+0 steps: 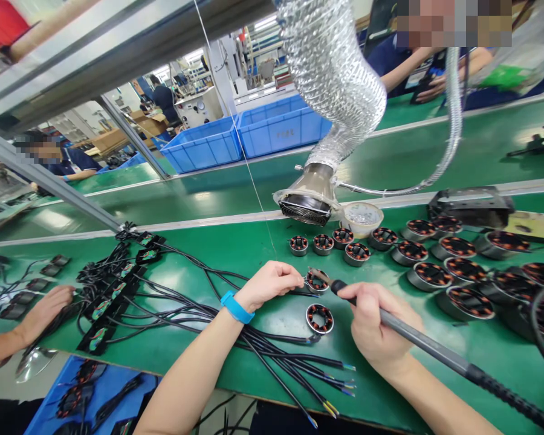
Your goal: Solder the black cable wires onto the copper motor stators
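My left hand [274, 279], with a blue band at the wrist, is closed in a pinch at the left edge of a ring-shaped motor stator [317, 280] with copper windings. A thin solder wire [252, 175] runs down from above to this hand. My right hand [381, 323] grips the dark handle of a soldering iron [417, 341], whose tip reaches over the same stator. A second stator [320, 318] lies just below, by the end of a black cable. Beneath my left forearm, several black cables [281, 356] spread out with coloured wire ends.
Several wound stators [456, 248] stand at the right. A fume extraction hood [306, 199] hangs beside a white bowl [361, 217]. Circuit boards with cables [113, 290] lie left, near another person's hand [49, 311]. Blue bins [204, 148] stand behind; another person works across the bench.
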